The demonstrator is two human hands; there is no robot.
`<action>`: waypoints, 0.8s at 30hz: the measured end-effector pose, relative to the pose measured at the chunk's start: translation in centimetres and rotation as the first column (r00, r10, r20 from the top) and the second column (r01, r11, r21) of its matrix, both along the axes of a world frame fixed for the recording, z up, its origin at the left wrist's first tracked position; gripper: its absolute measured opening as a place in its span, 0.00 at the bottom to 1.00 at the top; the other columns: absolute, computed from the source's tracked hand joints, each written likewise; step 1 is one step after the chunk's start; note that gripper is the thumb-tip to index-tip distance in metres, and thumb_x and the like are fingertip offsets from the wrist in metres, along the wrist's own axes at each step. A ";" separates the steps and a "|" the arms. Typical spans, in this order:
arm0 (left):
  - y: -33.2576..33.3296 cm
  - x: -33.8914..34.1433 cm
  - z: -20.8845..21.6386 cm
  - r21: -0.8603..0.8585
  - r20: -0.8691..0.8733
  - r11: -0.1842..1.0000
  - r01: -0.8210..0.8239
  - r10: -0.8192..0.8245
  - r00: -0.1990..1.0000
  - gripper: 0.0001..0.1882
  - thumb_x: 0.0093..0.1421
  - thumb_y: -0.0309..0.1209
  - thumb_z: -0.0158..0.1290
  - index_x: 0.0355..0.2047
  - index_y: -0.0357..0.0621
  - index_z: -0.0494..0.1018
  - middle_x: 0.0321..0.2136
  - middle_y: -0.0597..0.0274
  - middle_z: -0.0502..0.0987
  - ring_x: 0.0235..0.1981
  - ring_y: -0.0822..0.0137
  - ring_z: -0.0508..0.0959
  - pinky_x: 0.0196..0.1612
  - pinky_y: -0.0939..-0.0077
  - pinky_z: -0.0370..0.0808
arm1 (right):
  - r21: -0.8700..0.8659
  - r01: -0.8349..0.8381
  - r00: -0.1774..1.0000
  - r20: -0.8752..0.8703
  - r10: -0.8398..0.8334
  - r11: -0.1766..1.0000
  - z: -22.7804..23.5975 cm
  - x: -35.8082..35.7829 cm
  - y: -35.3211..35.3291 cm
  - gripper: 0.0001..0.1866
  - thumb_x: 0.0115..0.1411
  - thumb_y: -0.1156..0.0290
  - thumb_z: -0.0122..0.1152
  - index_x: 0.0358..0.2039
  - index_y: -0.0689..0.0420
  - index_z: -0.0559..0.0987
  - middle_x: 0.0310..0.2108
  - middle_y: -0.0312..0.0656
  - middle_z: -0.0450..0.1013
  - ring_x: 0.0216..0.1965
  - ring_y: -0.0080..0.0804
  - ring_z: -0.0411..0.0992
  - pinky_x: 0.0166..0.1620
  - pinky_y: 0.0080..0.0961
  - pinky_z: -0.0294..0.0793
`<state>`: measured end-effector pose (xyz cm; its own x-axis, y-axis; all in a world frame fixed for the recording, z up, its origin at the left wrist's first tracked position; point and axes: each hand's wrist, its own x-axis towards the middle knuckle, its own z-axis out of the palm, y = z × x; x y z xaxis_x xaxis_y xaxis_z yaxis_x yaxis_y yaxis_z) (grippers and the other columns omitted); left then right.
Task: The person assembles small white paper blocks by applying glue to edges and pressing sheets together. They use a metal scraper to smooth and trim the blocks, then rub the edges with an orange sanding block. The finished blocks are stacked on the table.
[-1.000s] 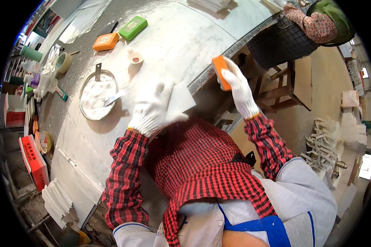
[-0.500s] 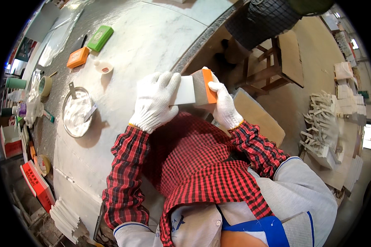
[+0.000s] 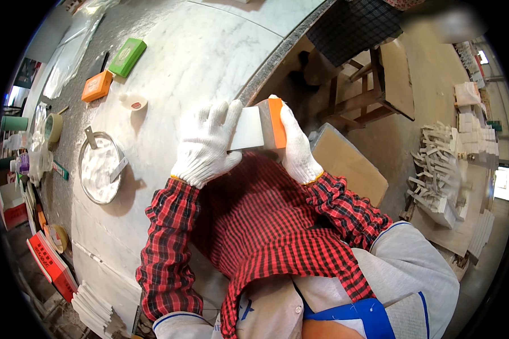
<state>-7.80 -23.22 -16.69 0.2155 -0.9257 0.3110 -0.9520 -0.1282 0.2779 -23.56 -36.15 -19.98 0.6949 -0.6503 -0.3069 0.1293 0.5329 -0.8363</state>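
From my remote station I record the white knit-gloved left hand (image 3: 205, 146) at nine o'clock of the flat white rectangular slab (image 3: 247, 129), fingers extended and slightly parted at its edge; I cannot tell whether they pinch it. The white knit-gloved right hand (image 3: 296, 141) grips the orange-faced grey rectangular block (image 3: 276, 123), which meets the slab at three o'clock, while a round metal bowl of white powder (image 3: 96, 173) stands toward half past eight.

Gloved hands (image 3: 205, 141) (image 3: 297, 145), near but apart
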 end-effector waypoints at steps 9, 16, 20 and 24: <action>-0.9 0.0 -1.5 -0.053 0.046 0.996 -0.068 0.070 0.996 0.38 0.43 0.26 0.63 0.60 0.50 0.71 0.46 0.62 0.72 0.50 0.53 0.74 0.51 0.55 0.71 | -0.258 0.044 0.982 -0.166 -0.089 0.965 0.2 1.0 0.4 0.28 0.78 0.54 0.37 0.69 0.58 0.62 0.63 0.42 0.66 0.64 0.28 0.64 0.68 0.27 0.61; -0.8 0.2 -1.1 -0.047 -0.002 0.995 -0.089 0.089 0.996 0.36 0.45 0.26 0.61 0.59 0.51 0.72 0.43 0.66 0.72 0.47 0.57 0.74 0.50 0.57 0.70 | -0.461 -0.142 0.922 -0.383 -0.052 0.876 3.6 -0.5 2.1 0.26 0.77 0.57 0.43 0.66 0.61 0.62 0.62 0.44 0.64 0.64 0.30 0.63 0.66 0.27 0.61; -0.9 0.2 -1.6 -0.069 0.063 0.996 -0.063 0.067 0.996 0.36 0.45 0.26 0.61 0.59 0.52 0.73 0.42 0.68 0.72 0.45 0.59 0.73 0.48 0.59 0.70 | -0.624 -0.085 0.896 -0.389 -0.215 0.777 1.8 2.4 0.6 0.22 0.76 0.58 0.47 0.62 0.58 0.65 0.55 0.43 0.69 0.54 0.28 0.68 0.60 0.27 0.67; -0.9 0.3 -1.1 -0.043 -0.013 0.996 -0.073 0.073 0.997 0.35 0.45 0.26 0.61 0.58 0.52 0.73 0.42 0.68 0.72 0.45 0.59 0.73 0.48 0.60 0.70 | -0.473 -0.060 0.912 -0.383 -0.144 0.879 2.0 2.3 0.0 0.22 0.76 0.59 0.48 0.63 0.60 0.65 0.56 0.43 0.68 0.57 0.28 0.67 0.62 0.27 0.66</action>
